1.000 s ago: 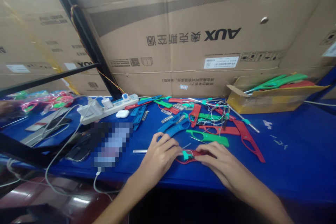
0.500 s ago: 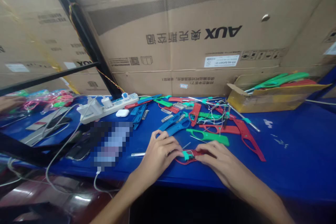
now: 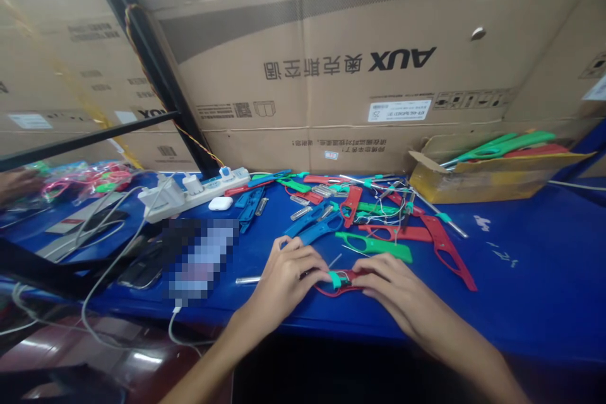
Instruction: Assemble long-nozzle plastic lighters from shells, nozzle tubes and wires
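Near the front edge of the blue table lies a red lighter casing (image 3: 334,292) with a teal part (image 3: 336,279) and thin wires in it. My left hand (image 3: 291,271) grips the casing's left side, thumb and fingertips pinched at the teal part. A metal tube (image 3: 247,280) sticks out to the left from under that hand. On the right side, my right hand (image 3: 391,281) pinches the casing's other end between thumb and fingers. Just behind the hands are a green casing (image 3: 392,249) and a blue casing (image 3: 326,225).
Red, green and blue casings, metal tubes and wires are heaped at the back. A cardboard box (image 3: 483,184) of casings stands at the back right. To the left are a power strip (image 3: 213,189), phones (image 3: 203,262), cables and a person's hand (image 3: 16,186).
My hands stay almost in place at the red casing; the right fingers have shifted slightly. The other person's hand at the far left has moved a little.
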The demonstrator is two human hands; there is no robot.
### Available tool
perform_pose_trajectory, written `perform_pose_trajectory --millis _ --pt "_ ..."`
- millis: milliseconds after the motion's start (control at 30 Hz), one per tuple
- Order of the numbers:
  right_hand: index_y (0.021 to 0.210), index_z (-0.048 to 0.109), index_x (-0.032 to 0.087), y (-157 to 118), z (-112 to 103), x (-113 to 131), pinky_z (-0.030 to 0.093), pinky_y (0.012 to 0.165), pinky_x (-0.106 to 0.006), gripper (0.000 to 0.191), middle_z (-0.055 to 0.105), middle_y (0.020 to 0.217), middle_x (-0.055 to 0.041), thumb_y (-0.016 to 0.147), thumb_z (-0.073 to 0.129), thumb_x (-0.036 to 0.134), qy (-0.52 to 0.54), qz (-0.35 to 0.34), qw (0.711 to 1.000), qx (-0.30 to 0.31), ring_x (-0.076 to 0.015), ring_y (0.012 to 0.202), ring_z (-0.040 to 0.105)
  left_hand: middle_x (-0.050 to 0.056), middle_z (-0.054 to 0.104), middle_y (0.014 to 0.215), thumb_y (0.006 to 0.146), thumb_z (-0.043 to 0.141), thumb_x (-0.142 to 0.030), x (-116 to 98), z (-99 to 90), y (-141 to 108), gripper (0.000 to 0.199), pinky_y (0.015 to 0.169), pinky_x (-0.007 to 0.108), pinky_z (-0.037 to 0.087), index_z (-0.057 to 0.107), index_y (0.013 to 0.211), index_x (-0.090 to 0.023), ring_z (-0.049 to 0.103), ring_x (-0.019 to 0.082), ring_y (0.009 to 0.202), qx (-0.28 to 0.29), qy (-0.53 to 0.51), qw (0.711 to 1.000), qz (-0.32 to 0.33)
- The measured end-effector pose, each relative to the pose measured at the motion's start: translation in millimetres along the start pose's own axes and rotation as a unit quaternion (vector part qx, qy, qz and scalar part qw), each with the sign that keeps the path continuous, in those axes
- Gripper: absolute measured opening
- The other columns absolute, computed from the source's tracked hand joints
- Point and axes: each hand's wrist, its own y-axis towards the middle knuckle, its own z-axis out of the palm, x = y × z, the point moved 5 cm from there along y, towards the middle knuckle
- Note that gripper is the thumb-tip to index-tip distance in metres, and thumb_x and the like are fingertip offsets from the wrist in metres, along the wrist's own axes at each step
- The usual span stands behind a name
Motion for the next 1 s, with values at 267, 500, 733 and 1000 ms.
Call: perform_pose_trajectory --millis 267,500,733,1000 --pt "0.141 0.055 0.036 -0.9 -5.0 6.3 0.049 0.106 -0.043 0.047 0.058 0.136 -0.0040 0.102 0.049 0.011 -0.024 -0.005 1.000 0.017 -0.0202 0.125 0.052 -0.005 0.075 0.090 0.094 0.072 -0.029 0.0 -0.2 -0.5 0.009 0.085 0.035 0.027 0.072 0.087 -0.023 0.055 0.016 0.082 -0.001 -0.002 1.000 -0.002" --pt "0.144 0.052 0.036 -3.4 -1.1 3.2 0.049 0.107 -0.044 0.054 0.058 0.137 -0.0051 0.099 0.050 0.006 -0.053 -0.014 0.998 0.020 -0.0216 0.126 0.052 -0.004 0.073 0.091 0.095 0.071 -0.030 1.6 0.1 -1.8 0.008 0.083 0.034 0.029 0.071 0.089 -0.024 0.054 0.016 0.082 0.009 -0.011 1.000 -0.002" --pt "0.143 0.052 0.036 -1.8 -0.8 7.9 0.051 0.104 -0.046 0.050 0.058 0.136 -0.0049 0.101 0.047 0.009 -0.091 -0.009 0.995 0.028 -0.0226 0.122 0.054 -0.003 0.073 0.092 0.097 0.067 -0.031 0.4 -1.0 -2.1 0.012 0.083 0.035 0.029 0.070 0.089 -0.022 0.054 0.016 0.082 0.011 -0.013 1.000 0.002" --pt "0.133 0.059 0.030 8.8 -4.3 16.6 0.054 0.094 -0.044 0.030 0.065 0.122 -0.0055 0.105 0.048 0.032 -0.125 -0.008 0.992 0.010 -0.0237 0.109 0.059 -0.001 0.074 0.092 0.100 0.060 -0.039 3.0 1.3 -3.3 0.023 0.084 0.036 0.030 0.072 0.089 -0.022 0.055 0.017 0.082 0.020 -0.003 1.000 0.001"
